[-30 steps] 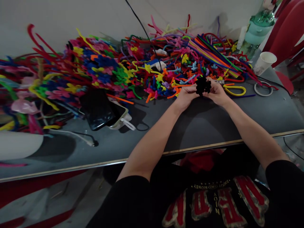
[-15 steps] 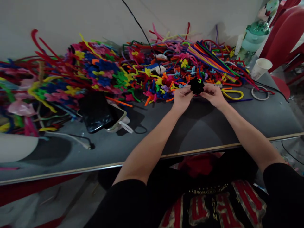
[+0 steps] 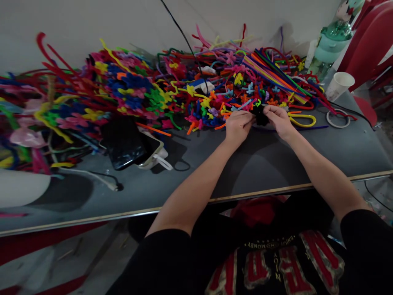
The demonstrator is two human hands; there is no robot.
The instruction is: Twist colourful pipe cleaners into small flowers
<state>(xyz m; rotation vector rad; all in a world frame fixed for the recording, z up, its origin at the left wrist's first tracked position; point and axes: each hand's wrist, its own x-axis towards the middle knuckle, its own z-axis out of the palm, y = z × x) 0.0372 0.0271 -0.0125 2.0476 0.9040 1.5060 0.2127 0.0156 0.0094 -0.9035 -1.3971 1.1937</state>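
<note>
A fuzzy black pipe-cleaner flower [image 3: 260, 115] is held between my two hands, above the grey table [image 3: 196, 157]. My left hand [image 3: 238, 126] pinches its left side with thumb and forefinger. On its right side, the fingertips of my right hand [image 3: 280, 121] are closed on the petals. Just behind lies a heap of small coloured pipe-cleaner flowers [image 3: 211, 112]. A yellow pipe-cleaner loop [image 3: 303, 120] rests right of my right hand, with a dark purple stem [image 3: 315, 128] near it.
Two phones, one black [image 3: 123, 143], lie left of my arms by a white cable [image 3: 98, 180]. A bundle of straight pipe cleaners [image 3: 276, 76] tops the pile. To the right stand a paper cup [image 3: 340, 85], a tape ring [image 3: 337, 119] and a green bottle [image 3: 330, 49].
The black flower has shifted slightly right and been turned, so its round face no longer points at me. My fingers have changed their hold on its edges.
</note>
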